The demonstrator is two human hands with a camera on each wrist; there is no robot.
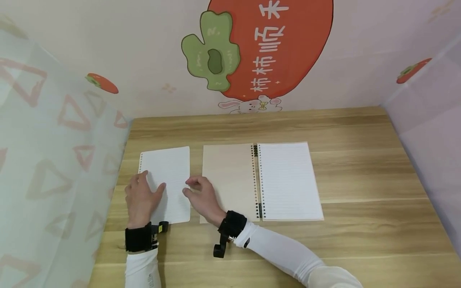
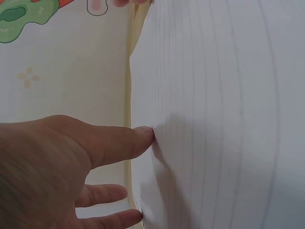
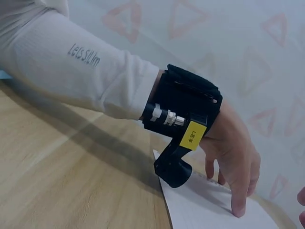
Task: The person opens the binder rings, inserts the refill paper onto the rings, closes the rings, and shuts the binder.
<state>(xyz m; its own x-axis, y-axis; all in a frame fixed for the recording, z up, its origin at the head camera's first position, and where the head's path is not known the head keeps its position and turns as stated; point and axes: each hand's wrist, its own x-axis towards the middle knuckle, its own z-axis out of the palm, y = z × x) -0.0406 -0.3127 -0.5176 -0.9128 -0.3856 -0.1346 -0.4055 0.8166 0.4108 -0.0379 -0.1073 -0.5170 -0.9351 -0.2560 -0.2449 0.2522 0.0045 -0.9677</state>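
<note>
A sheet or thin stack of white lined paper point(image 1: 169, 164), with punched holes down its left edge, lies flat on the left part of the table. My left hand point(image 1: 141, 200) rests on its left side, fingers spread; in the left wrist view the thumb point(image 2: 119, 145) touches the lined surface. At the paper's right edge is my right hand point(image 1: 205, 197), thumb and forefinger slightly apart over the sheet. Just right of it lies an open loose-leaf notebook, with a bare tan cover point(image 1: 228, 164) on its left and lined pages point(image 1: 289, 180) on its right.
The wooden table point(image 1: 367, 180) extends right of the notebook. A printed wall covering point(image 1: 151, 52) stands behind it, with more on both sides. Black cuffs with small cameras point(image 1: 220, 249) sit on both wrists over white sleeves.
</note>
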